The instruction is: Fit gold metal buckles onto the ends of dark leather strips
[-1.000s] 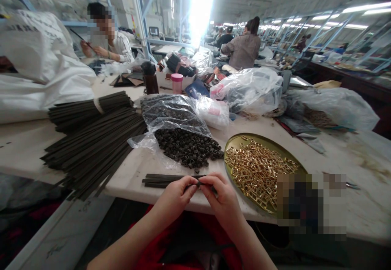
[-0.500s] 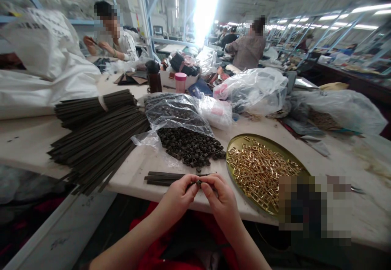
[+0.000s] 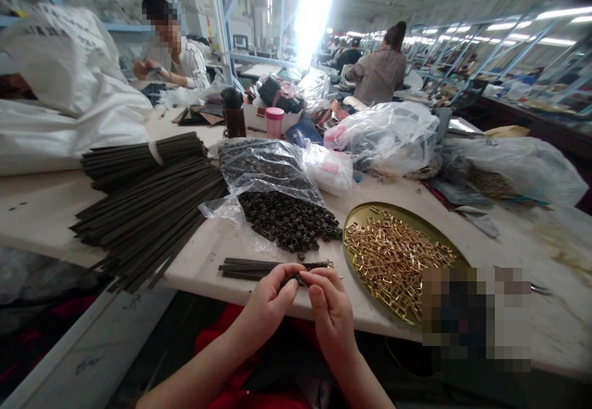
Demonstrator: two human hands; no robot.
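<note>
A long white worktable (image 3: 41, 211) carries, from left to right, a large fan of loose dark strips (image 3: 148, 211), a clear bag spilling a heap of small dark loops (image 3: 287, 221), and a round gold tray (image 3: 365, 214) filled with gold buckles (image 3: 398, 261); white sacks (image 3: 69, 100) and plastic bags (image 3: 383, 134) crowd the far side, where two other people work at benches well apart from this one. At the near edge lies a short stack of dark strips (image 3: 250, 268), one end fitted with a small metal piece. Just in front of it, the left hand (image 3: 268, 301) and right hand (image 3: 330, 310) meet thumb to thumb, fingers pinched on a narrow dark strip (image 3: 298, 278) held between them above the table edge; whether a loop or buckle sits on it is too small to tell. The step in hand appears to be fitting hardware onto a strip end. The next move probably calls for a steady pinch, a straight push along the strip, and then laying the piece on the near stack.
</note>
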